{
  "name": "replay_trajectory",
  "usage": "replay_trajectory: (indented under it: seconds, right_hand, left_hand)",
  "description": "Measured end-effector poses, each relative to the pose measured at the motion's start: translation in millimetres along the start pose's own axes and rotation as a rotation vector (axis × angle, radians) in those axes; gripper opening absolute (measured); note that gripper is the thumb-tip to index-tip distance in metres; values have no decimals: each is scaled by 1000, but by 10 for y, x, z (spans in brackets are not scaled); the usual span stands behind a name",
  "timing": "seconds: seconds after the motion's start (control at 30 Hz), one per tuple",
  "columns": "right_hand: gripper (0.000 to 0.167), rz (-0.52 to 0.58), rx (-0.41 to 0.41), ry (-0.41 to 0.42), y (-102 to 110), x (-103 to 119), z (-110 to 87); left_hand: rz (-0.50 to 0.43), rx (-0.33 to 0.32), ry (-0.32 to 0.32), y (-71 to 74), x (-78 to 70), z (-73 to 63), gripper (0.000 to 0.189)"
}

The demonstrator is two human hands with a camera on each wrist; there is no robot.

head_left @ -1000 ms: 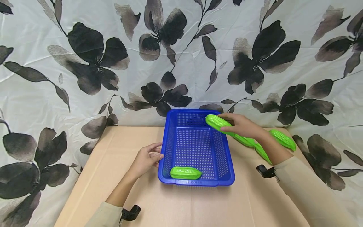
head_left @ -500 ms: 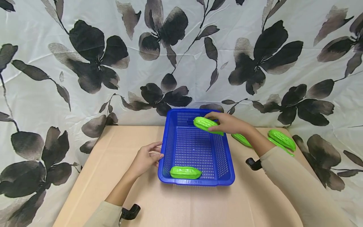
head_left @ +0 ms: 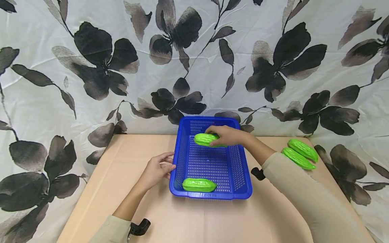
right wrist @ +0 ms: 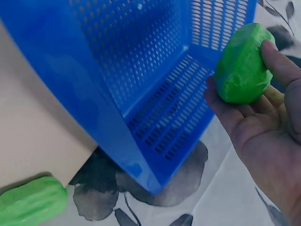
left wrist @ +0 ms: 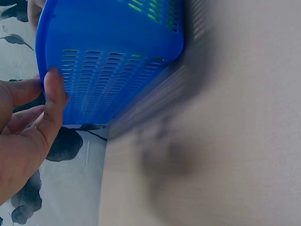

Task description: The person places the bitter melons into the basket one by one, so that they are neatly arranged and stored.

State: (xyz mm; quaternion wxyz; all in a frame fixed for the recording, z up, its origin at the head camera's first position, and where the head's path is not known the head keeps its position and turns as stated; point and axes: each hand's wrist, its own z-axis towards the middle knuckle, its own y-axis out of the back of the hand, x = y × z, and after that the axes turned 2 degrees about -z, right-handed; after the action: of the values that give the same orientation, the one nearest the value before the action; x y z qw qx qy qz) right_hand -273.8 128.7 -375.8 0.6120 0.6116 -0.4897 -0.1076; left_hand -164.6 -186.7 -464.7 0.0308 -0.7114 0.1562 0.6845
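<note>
In the head view, my right hand [head_left: 228,135] grips a bright green, ridged bitter gourd [head_left: 203,139] over the far part of a blue plastic basket [head_left: 209,162]. The right wrist view has this gourd [right wrist: 244,66] between thumb and fingers, higher than the basket's rim. My left hand [head_left: 156,170] holds the basket's left rim; in the left wrist view a finger lies against the outer wall [left wrist: 108,33] and the thumb meets the rim. Another bitter gourd [head_left: 199,185] lies crosswise inside, along the near end.
Two more gourds [head_left: 302,149] lie side by side at the right of the beige table [head_left: 146,209]. One gourd [right wrist: 33,200] shows on the table in the right wrist view. A white floral cloth [head_left: 212,67] hangs behind the table's far edge.
My right hand has carried its bitter gourd leftward, from the basket's far right corner to over its far middle. The left hand, the basket and the gourd inside have stayed put.
</note>
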Motion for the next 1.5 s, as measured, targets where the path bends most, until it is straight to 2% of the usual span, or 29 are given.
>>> replay_trajectory:
  seconds: [0.3, 0.77, 1.13, 1.33, 1.5]
  right_hand:
    - [49, -41, 100, 28, -221, 74, 97]
    - [43, -51, 194, 94, -402, 162, 188]
    - [50, 2, 279, 2, -572, 219, 267]
    - [51, 11, 306, 20, -677, 203, 313]
    - [49, -10, 323, 4, -724, 243, 322]
  left_hand:
    - [-1, -2, 2, 4, 18, -10, 56]
    - [7, -12, -3, -14, 23, -48, 55]
    - [-1, -3, -10, -27, 25, -76, 56]
    - [5, -12, -7, -21, 35, -62, 56]
    - [6, -4, -13, -18, 30, -57, 56]
